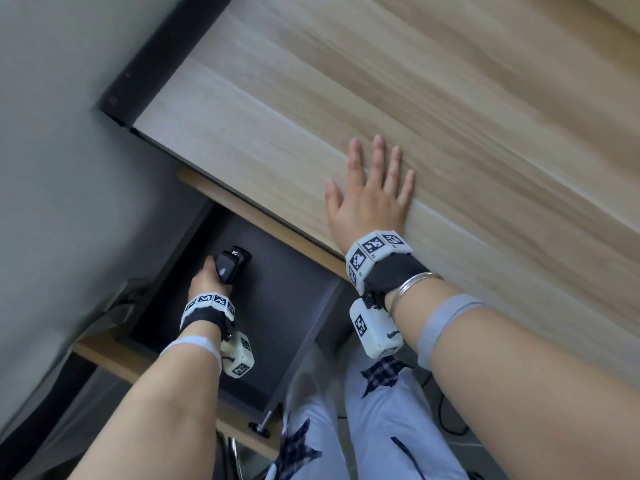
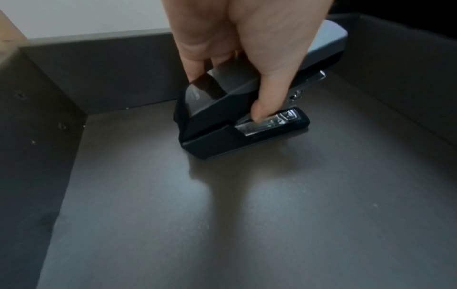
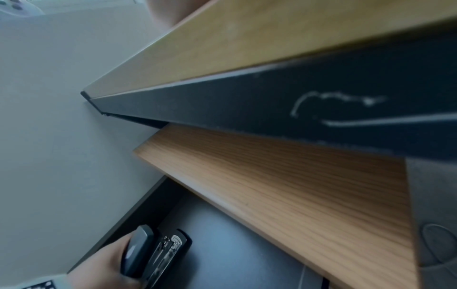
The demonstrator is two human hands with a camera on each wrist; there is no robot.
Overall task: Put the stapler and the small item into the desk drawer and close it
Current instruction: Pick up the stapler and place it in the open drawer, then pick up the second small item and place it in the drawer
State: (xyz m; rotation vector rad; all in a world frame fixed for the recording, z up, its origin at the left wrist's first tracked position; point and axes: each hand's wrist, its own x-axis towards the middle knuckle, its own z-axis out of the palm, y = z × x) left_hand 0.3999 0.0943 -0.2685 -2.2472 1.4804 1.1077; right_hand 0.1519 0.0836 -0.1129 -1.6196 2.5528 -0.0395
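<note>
My left hand (image 1: 212,277) grips a black and grey stapler (image 1: 231,266) inside the open dark drawer (image 1: 294,306). In the left wrist view the stapler (image 2: 235,121) touches the drawer floor (image 2: 222,215) with its base, thumb and fingers of that hand (image 2: 247,48) curled round its top. The right wrist view shows the same stapler (image 3: 153,254) low in the drawer (image 3: 222,244). My right hand (image 1: 372,188) lies flat, fingers straight, on the wooden desk top (image 1: 415,98). No small item shows in any view.
The drawer stands pulled out under the desk's front edge (image 1: 263,220), its wooden front panel (image 1: 114,358) near my lap. A grey wall (image 1: 52,133) is at the left. My legs in light trousers (image 1: 363,427) sit below the drawer.
</note>
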